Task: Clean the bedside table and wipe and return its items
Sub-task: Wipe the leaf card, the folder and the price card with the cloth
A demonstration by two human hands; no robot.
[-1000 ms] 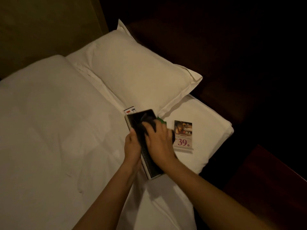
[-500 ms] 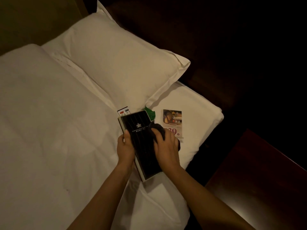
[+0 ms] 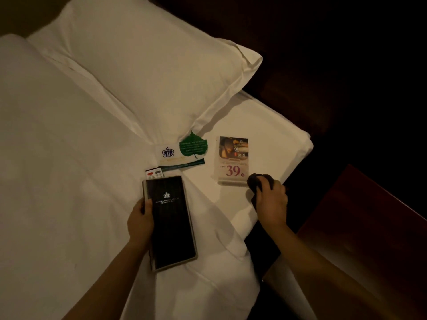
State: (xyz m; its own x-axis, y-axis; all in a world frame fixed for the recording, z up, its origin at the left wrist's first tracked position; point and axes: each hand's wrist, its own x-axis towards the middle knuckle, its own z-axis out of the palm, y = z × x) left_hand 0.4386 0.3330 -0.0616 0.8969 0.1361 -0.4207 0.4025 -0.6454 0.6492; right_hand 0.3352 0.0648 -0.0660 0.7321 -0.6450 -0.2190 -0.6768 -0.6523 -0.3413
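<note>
Dim room: a white bed [image 3: 57,181] with its pillow [image 3: 143,72] at twelve o'clock; dark reddish wooden furniture [image 3: 369,227] at four o'clock.

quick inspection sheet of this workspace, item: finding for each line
surface: white bed sheet, wrinkled near the corner
job's things: black booklet flat on the bed; price card stand beside it; dark cloth
clutter: green leaf card, crest card, small card with red and grey marks
grippers: left hand grips the booklet's edge; right hand clutches the cloth
cables: nothing seen
surroundings: pillow; dark wood bedside table
</note>
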